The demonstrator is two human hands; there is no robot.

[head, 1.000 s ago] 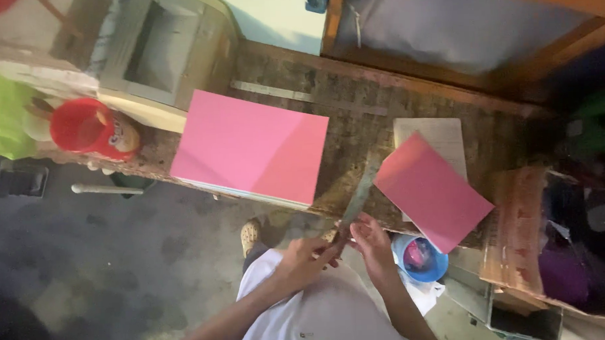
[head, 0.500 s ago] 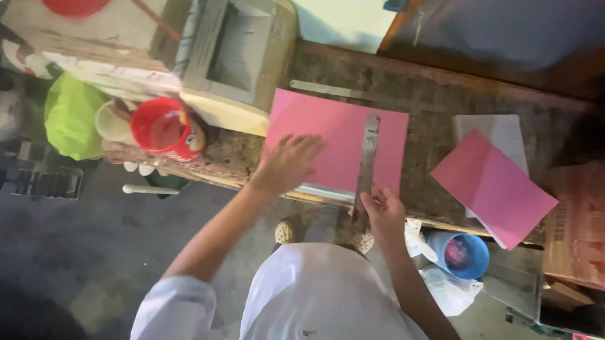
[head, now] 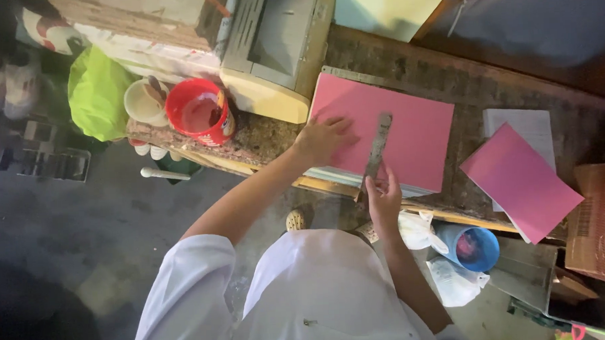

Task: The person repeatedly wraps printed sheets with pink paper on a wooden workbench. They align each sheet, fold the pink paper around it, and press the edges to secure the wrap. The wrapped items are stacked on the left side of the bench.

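Left hand (head: 323, 137) lies flat and open, palm down, fingers spread, on the near left part of one large pink sheet (head: 408, 123); it grips nothing, only presses. Right hand (head: 384, 195) is partly closed, fingertips pinching the near end of one metal ruler (head: 377, 149). Ruler lies lengthwise across the large pink sheet, running from the near edge toward the middle, slightly tilted. Sheet sits on top of a stack of paper, whose pale edges show at the near side; number of sheets below cannot be told.

Bench (head: 406, 66): rough, mottled stone-like top. To the right of the large sheet, well apart from it, one smaller pink sheet (head: 521, 182) lies skewed over one white sheet (head: 519, 123). Left of the large sheet: one beige printer (head: 281, 50), then one red tub (head: 198, 113) and one pale cup (head: 144, 102) just beside it. One green bag (head: 98, 90) hangs at the far left.

Below the bench edge, near the right forearm: one blue bucket (head: 471, 246) and two white plastic bags (head: 417, 230). One cardboard box (head: 596, 220) stands at the right edge.
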